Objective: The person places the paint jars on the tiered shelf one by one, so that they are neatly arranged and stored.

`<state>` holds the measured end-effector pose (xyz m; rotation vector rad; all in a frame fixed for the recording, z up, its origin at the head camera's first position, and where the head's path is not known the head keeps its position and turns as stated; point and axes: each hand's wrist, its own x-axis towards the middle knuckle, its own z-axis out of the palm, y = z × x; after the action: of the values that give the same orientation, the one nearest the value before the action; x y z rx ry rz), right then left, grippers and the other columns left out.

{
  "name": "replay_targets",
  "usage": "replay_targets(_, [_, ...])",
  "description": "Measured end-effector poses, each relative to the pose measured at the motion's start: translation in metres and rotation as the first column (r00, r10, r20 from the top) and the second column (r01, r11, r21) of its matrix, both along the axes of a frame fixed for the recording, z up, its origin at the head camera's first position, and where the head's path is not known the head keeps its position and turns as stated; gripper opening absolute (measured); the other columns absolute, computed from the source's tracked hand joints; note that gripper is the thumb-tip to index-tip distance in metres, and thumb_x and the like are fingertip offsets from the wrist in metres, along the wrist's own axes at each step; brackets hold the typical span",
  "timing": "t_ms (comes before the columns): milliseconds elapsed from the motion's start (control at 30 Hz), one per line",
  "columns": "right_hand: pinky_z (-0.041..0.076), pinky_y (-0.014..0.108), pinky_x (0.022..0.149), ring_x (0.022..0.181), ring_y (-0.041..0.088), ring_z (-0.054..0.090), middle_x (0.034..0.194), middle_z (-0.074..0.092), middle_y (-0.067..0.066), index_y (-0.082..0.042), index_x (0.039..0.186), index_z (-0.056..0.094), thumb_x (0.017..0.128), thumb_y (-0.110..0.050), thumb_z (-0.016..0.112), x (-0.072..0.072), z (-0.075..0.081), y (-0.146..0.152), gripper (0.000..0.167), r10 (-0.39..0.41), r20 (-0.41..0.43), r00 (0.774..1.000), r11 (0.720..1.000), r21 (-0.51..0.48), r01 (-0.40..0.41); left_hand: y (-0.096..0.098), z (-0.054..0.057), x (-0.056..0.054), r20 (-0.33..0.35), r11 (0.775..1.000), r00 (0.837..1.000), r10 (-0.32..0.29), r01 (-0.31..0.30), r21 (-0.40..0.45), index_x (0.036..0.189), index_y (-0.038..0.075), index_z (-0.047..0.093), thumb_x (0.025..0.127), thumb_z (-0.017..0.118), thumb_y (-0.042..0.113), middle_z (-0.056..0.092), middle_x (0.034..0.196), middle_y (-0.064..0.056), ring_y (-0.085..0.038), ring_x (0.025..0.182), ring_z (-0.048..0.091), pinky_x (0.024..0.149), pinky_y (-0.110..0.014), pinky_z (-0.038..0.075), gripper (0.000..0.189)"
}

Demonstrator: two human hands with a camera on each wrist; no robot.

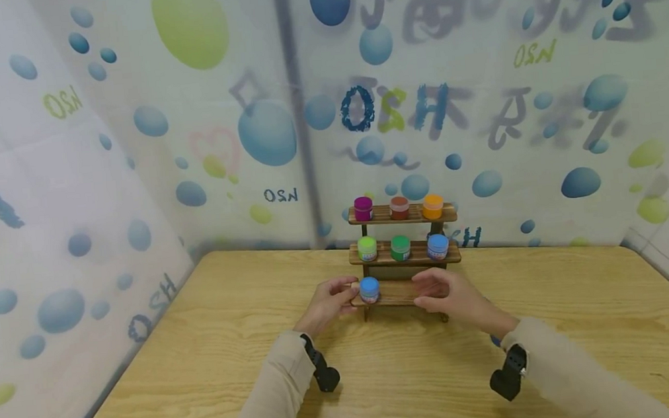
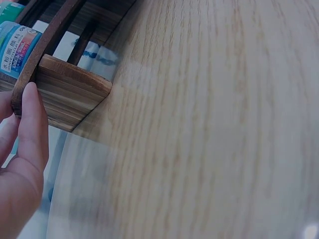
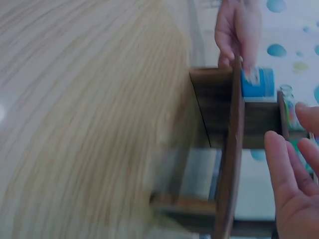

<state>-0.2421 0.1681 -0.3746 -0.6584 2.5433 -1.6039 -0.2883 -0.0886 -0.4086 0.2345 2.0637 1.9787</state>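
Note:
A three-tier wooden stand [image 1: 398,292] stands on the table, with small paint jars on its steps. My left hand [image 1: 329,302] pinches the left end of the bottom step between thumb and fingers, as the left wrist view [image 2: 30,164] also shows. Right beside those fingers, a blue paint jar [image 1: 369,290] sits on that step. Near the step's right end hovers my right hand [image 1: 452,297], its fingers loosely bent and apart. In the right wrist view, nothing lies between the right fingers [image 3: 281,172].
The middle step holds a lime jar [image 1: 367,249], a green jar [image 1: 400,248] and a blue jar [image 1: 437,246]. Above are purple [image 1: 363,209], brown [image 1: 399,208] and orange [image 1: 432,206] jars. A patterned curtain [image 1: 238,204] hangs behind. Something blue [image 1: 495,340] is mostly hidden by my right wrist.

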Motion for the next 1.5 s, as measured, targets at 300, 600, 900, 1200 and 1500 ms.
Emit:
replay_targets(300, [0.052,0.031,0.069,0.091,0.019,0.056,0.108,0.055,0.022,0.004,0.117,0.050,0.085,-0.018,0.060,0.009,0.009,0.051,0.039,-0.076,-0.042,0.996,0.996,0.045,0.078,0.000,-0.006,-0.005,0.007,1.000,1.000,0.012,-0.012,0.015,0.124,-0.005,0.047,0.090,0.052,0.007,0.054,0.092,-0.008,-0.011,0.070,0.056,0.068,-0.027,0.053,0.036])
replay_targets(600, [0.050,0.022,0.068,0.086,0.010,0.057,0.109,0.055,0.021,0.003,0.115,0.053,0.086,-0.018,0.060,0.023,-0.003,0.087,0.036,-0.184,-0.121,0.976,0.967,0.154,0.201,0.001,-0.014,-0.009,-0.011,1.000,1.000,0.006,-0.005,0.025,0.123,-0.005,0.047,0.089,0.054,0.012,0.053,0.091,-0.005,-0.009,0.068,0.055,0.066,-0.025,0.052,0.038])
replay_targets(900, [0.051,0.028,0.070,0.089,0.017,0.056,0.108,0.057,0.018,0.005,0.115,0.053,0.084,-0.022,0.062,0.030,-0.024,0.106,0.042,-0.255,-0.031,0.967,0.942,0.218,0.255,0.000,0.000,0.000,-0.017,1.000,1.000,-0.015,0.015,0.002,0.124,-0.007,0.044,0.091,0.051,0.008,0.054,0.097,-0.009,-0.010,0.069,0.055,0.070,-0.029,0.052,0.038])
replay_targets(1200, [0.048,0.025,0.072,0.091,0.017,0.055,0.109,0.056,0.017,0.003,0.115,0.053,0.084,-0.025,0.062,0.036,-0.042,0.111,0.042,-0.245,0.015,0.969,0.946,0.221,0.236,0.000,-0.015,-0.010,-0.015,1.000,1.000,0.010,-0.010,-0.007,0.124,-0.002,0.047,0.089,0.055,0.015,0.055,0.101,-0.011,-0.011,0.069,0.056,0.067,-0.026,0.052,0.040])
replay_targets(1500, [0.047,0.024,0.071,0.092,0.021,0.053,0.109,0.056,0.018,0.004,0.113,0.055,0.082,-0.021,0.064,0.038,-0.049,0.109,0.040,-0.210,0.011,0.978,0.952,0.231,0.202,0.000,-0.016,-0.010,-0.016,1.000,1.000,0.015,-0.015,-0.010,0.124,-0.001,0.048,0.089,0.056,0.015,0.055,0.099,-0.010,-0.010,0.069,0.057,0.066,-0.025,0.052,0.039])
